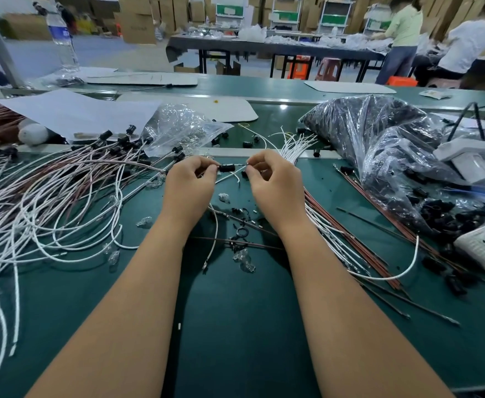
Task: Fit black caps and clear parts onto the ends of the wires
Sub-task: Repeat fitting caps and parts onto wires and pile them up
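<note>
under my two hands the green table (235, 326) spreads wide; left of the grip i see a heap of capped wires (63, 196), right of it a big plastic bag of black caps (393, 156) and a straight bundle of bare wires (330, 225). my left hand (188, 186) pinches a black cap (227, 168) at its fingertips; my right hand (273, 182) pinches a thin wire end (240, 165) pointing into that cap. just below the grip lie loose clear parts (224, 197), small and scattered
</note>
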The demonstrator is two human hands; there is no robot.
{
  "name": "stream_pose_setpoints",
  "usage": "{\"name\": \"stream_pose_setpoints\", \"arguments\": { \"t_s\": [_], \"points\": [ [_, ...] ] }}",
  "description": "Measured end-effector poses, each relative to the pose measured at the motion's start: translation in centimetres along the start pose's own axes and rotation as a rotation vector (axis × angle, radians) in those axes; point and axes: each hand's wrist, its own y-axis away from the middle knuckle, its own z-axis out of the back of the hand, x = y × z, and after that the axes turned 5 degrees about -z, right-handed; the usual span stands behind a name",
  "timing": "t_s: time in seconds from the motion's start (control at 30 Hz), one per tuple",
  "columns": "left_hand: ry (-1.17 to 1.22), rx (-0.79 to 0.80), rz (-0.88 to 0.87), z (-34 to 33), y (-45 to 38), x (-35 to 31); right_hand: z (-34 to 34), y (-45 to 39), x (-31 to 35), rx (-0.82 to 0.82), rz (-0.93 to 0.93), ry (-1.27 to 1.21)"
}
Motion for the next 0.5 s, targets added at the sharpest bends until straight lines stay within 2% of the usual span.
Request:
{"name": "stream_pose_setpoints", "arguments": {
  "t_s": [0.17, 0.33, 0.5],
  "points": [
    [0.114, 0.000, 0.004, 0.11, 0.19, -0.47, 0.19, 0.03, -0.01, 0.015, 0.005, 0.000],
    [0.101, 0.001, -0.033, 0.20, 0.28, -0.41, 0.19, 0.00, -0.37, 0.115, 0.001, 0.025],
    [0.076, 0.023, -0.071, 0.22, 0.26, -0.32, 0.20, -0.03, -0.41, 0.119, 0.005, 0.010]
  ]
}}
